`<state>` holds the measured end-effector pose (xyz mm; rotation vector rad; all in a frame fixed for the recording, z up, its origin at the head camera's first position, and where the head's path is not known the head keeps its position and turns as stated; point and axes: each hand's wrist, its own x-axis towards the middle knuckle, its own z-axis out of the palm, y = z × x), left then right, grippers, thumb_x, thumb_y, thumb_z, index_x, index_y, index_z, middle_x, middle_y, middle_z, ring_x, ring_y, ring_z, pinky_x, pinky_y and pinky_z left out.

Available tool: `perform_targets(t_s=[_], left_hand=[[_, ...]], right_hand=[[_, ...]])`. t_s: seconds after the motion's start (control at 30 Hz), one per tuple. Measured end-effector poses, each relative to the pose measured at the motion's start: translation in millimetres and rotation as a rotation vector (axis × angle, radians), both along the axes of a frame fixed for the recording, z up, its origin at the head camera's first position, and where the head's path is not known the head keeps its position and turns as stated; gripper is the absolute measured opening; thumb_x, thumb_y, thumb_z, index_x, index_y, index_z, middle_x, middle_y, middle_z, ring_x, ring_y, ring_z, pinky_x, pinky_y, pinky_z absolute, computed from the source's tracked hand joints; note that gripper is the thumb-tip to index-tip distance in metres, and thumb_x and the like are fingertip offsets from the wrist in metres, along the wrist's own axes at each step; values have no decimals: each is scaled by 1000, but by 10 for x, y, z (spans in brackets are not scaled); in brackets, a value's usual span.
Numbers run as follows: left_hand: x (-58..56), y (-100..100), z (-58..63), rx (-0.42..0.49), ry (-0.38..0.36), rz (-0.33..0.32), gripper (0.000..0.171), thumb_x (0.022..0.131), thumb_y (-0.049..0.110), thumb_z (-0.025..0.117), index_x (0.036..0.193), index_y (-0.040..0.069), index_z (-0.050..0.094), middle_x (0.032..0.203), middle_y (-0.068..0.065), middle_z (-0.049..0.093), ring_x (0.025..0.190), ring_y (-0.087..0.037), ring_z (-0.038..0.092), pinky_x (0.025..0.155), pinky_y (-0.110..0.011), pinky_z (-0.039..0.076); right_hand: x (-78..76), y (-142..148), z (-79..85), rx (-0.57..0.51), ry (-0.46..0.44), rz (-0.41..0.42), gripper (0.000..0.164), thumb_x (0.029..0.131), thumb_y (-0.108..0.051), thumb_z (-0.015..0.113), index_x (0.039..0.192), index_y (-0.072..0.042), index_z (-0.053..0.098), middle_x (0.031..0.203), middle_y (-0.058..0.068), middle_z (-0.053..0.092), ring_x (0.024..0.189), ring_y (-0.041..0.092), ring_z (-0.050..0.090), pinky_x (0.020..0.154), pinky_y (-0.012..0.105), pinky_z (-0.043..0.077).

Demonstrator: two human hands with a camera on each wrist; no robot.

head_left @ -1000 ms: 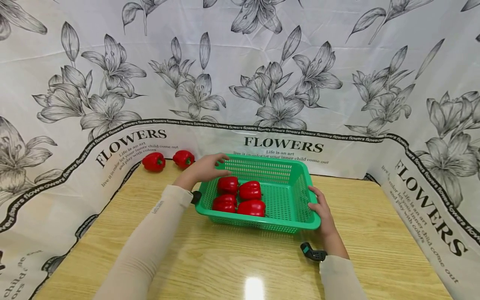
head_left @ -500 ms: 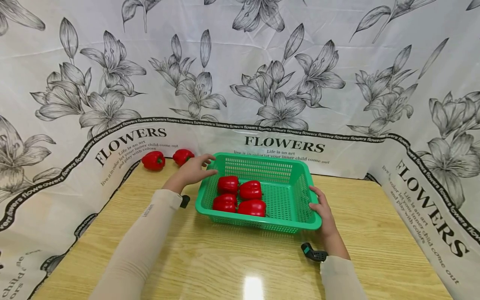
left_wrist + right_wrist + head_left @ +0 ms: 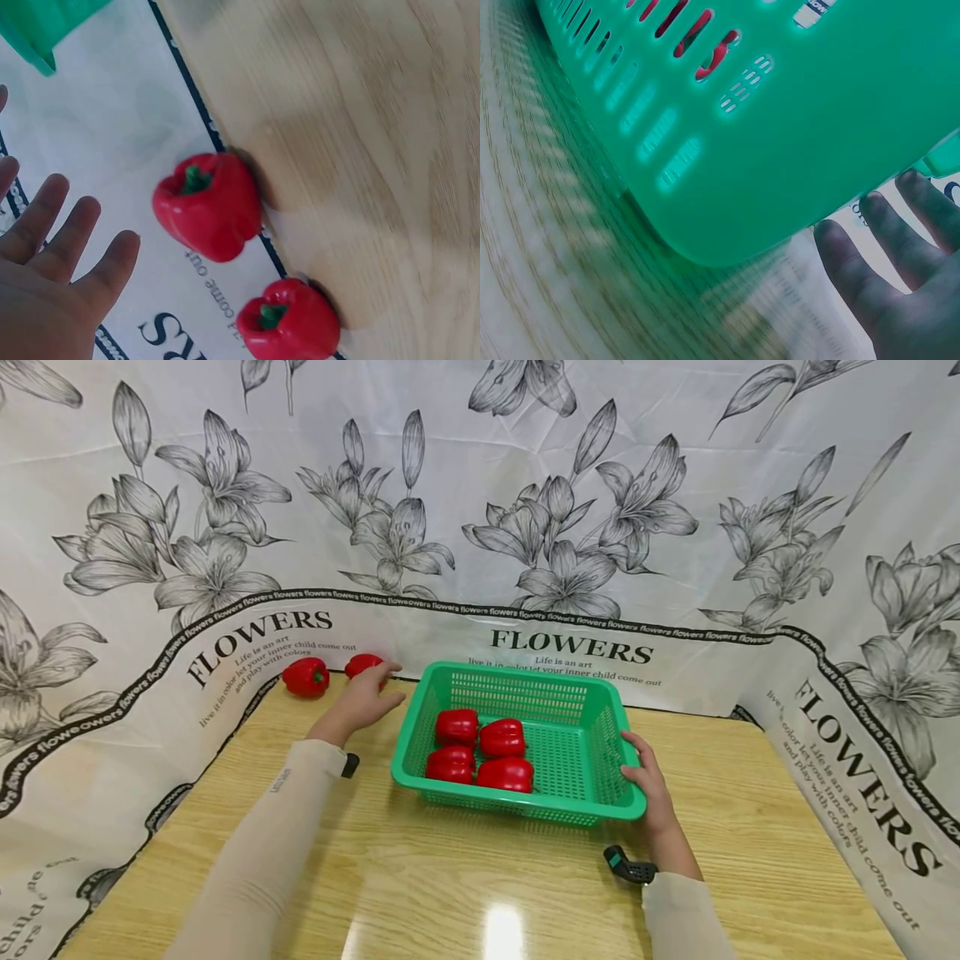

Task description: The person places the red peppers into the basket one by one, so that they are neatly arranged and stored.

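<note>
My left hand (image 3: 362, 700) reaches over the table's back left, fingers spread and nothing held. It overlaps a red bell pepper (image 3: 363, 665) in the head view; in the left wrist view a gap shows between the fingers and that pepper (image 3: 208, 208). Left of it sits another red bell pepper (image 3: 305, 677), with a green stem. At the right, my right hand (image 3: 651, 783) holds the rim of a green plastic basket (image 3: 517, 800), thumb over the edge and fingers against the outer side (image 3: 780, 172). Several red bell peppers (image 3: 502, 738) lie in the basket's left half.
The wooden table (image 3: 420, 877) meets a white floral cloth (image 3: 420, 635) along its back and sides. A dark camera mount (image 3: 628, 866) sits at the right wrist, and another dark mount (image 3: 350, 766) shows beside the left wrist.
My left hand has moved left, from above the basket's left side to the loose bell peppers behind. The right hand stays on the rim, and the peppers in the basket lie as before.
</note>
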<state>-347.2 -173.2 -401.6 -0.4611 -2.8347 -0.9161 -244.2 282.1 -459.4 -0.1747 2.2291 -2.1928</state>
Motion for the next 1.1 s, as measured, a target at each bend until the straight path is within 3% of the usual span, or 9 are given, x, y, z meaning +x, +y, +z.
perform_targets(t_s=[0.17,0.37,0.63,0.83,1.1], left_hand=[[-34,-129,2,14,20,11,54,86,25,57,133,4,40,135,-15,44,125,-31,39,105,-47,32],[-77,-279,-16,-21,23,78,51,86,27,57,131,7,42,133,-16,46,124,-31,41,104,-49,32],[-137,-395,0,-3,-14,151,56,86,27,56,136,8,38,137,-17,42,126,-34,37,104,-51,31],[-180,-493,-8,12,-9,187,56,85,23,56,135,9,38,134,-15,44,108,-31,46,98,-48,38],[-246,-690,-70,-15,0,223,58,84,22,55,137,8,36,140,-17,38,130,-35,32,106,-51,28]], right_hand=[[2,-3,8,4,11,-1,51,93,-20,32,142,-28,20,135,0,25,113,20,37,82,25,47],[9,-16,22,-3,9,5,51,92,-19,31,142,-28,20,139,7,22,115,24,36,82,27,47],[13,-9,21,-18,2,5,52,91,-18,30,141,-28,20,140,8,21,115,26,37,83,28,48],[19,-10,22,-2,9,1,53,90,-16,29,141,-27,19,138,8,22,113,24,40,83,28,48],[11,-19,13,4,9,-5,53,90,-16,29,142,-26,19,137,8,24,112,22,42,83,28,47]])
